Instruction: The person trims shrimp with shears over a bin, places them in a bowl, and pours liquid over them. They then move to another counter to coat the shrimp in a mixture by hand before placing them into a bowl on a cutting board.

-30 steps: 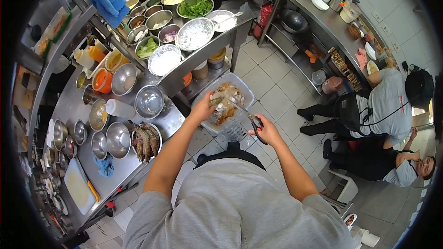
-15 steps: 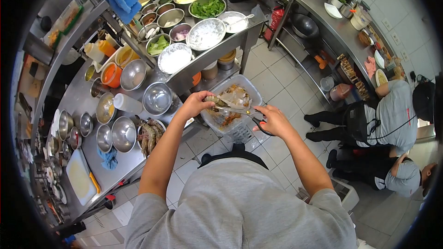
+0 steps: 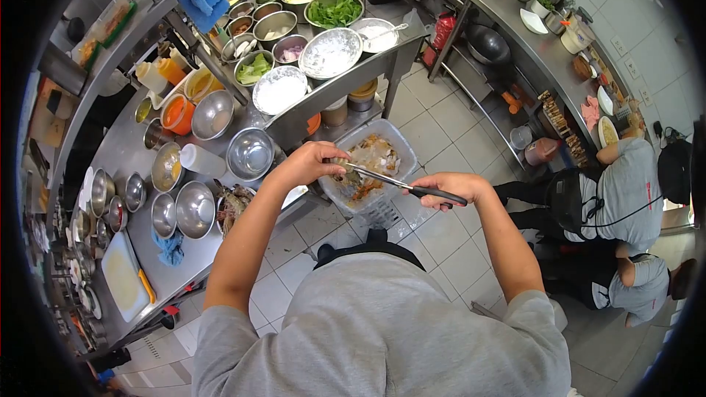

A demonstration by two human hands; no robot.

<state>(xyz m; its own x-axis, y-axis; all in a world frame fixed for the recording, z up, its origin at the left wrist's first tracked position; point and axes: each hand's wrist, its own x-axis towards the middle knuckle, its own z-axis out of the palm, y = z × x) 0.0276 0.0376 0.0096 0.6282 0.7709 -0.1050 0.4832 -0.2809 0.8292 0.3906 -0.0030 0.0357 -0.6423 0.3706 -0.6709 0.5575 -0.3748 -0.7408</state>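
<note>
Shrimp point(image 3: 340, 163): one, centre of frame, above plastic basket point(image 3: 381, 213); pinched by fingers of left hand point(image 3: 309, 162). Scissors point(image 3: 397, 182): one pair, handles grasped by right hand point(image 3: 457, 187); newly turned edge-on, apparently aligning blades with shrimp, contact unclear.

Long metal scissors with black handles point(image 3: 441, 194) bridge the space between the left hand point(image 3: 316, 163) and the right hand point(image 3: 445, 190), barring a straight pass. On the near side, the bare forearms frame a gap above pale square floor tiles point(image 3: 300, 239). Below the hands sits a translucent grey plastic bin point(image 3: 379, 214); beyond it, a steel-fronted stand point(image 3: 346, 90) blocks the far side. To the left, a round shiny steel bowl point(image 3: 250, 154) and heaped brown shrimp point(image 3: 234, 208) crowd the left forearm. To the right, open floor stretches toward a long steel counter point(image 3: 500, 15); two people in grey shirts point(image 3: 629, 195) stand farther right.
</note>
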